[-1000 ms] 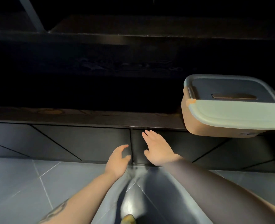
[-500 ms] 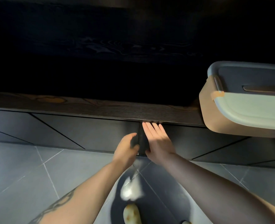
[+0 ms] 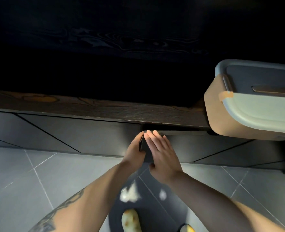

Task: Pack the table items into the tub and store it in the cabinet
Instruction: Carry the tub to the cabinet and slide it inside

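Note:
A beige tub (image 3: 217, 118) with a grey lid stands on the dark wooden tabletop (image 3: 105, 109) at the right, overhanging the front edge. Below the tabletop is a dark cabinet front; its right-hand door (image 3: 197, 146) stands slightly ajar, with a dark gap along its top. My left hand (image 3: 134, 151) curls around the door's left edge. My right hand (image 3: 161, 154) lies flat on the door's face, fingers straight and together, pointing up to the door's top corner.
The left cabinet door (image 3: 71, 133) is closed. Grey floor tiles (image 3: 21, 181) spread below. My feet in yellow-toed shoes (image 3: 131, 220) stand close to the cabinet.
Both hands came up to the seam between the doors. My left hand closed on the right door's edge, and that door came slightly out, showing a gap at its top.

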### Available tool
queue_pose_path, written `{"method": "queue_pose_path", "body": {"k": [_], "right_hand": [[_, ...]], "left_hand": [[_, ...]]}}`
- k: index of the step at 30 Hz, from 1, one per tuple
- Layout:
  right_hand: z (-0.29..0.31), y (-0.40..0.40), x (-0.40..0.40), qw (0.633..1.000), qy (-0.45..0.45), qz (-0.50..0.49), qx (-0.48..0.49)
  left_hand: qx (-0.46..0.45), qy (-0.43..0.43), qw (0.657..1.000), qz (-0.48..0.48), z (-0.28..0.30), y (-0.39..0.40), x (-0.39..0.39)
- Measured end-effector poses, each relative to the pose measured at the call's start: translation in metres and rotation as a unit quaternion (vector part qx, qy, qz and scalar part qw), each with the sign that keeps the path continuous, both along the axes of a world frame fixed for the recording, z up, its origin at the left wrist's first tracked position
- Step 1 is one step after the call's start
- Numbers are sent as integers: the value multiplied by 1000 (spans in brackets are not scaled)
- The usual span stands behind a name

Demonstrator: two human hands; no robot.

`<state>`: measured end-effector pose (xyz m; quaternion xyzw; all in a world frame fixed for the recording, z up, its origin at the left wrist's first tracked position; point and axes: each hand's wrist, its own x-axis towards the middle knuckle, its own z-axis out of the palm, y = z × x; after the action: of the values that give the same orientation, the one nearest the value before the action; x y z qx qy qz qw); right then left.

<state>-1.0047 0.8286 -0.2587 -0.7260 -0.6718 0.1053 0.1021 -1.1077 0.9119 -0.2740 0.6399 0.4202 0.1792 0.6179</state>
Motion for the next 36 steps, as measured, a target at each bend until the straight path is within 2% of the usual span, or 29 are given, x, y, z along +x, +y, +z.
{"method": "queue_pose_path", "body": {"k": [7,14,19,21,25,30,36], "right_hand": [[10,-16,10,999,4,18,40],[15,-58,-4,997,52,-58,15],[19,-108,1,996,85,-28,10],[20,-132,6,994,108,-2,5],[21,-178,20,990,119,41,-68],[24,-248,51,989,72,105,-76],[17,-329,105,988,-6,118,-98]], "left_hand": [[-36,9,999,-6,-6,-25,-19],[-115,-38,990,73,-2,-82,-31],[-162,-32,977,135,-4,-148,-43],[-161,-8,977,136,-6,-177,-44],[-120,43,982,136,-10,-229,-43],[-56,62,984,158,4,-268,-29],[-22,93,990,103,13,-308,-1]]}}
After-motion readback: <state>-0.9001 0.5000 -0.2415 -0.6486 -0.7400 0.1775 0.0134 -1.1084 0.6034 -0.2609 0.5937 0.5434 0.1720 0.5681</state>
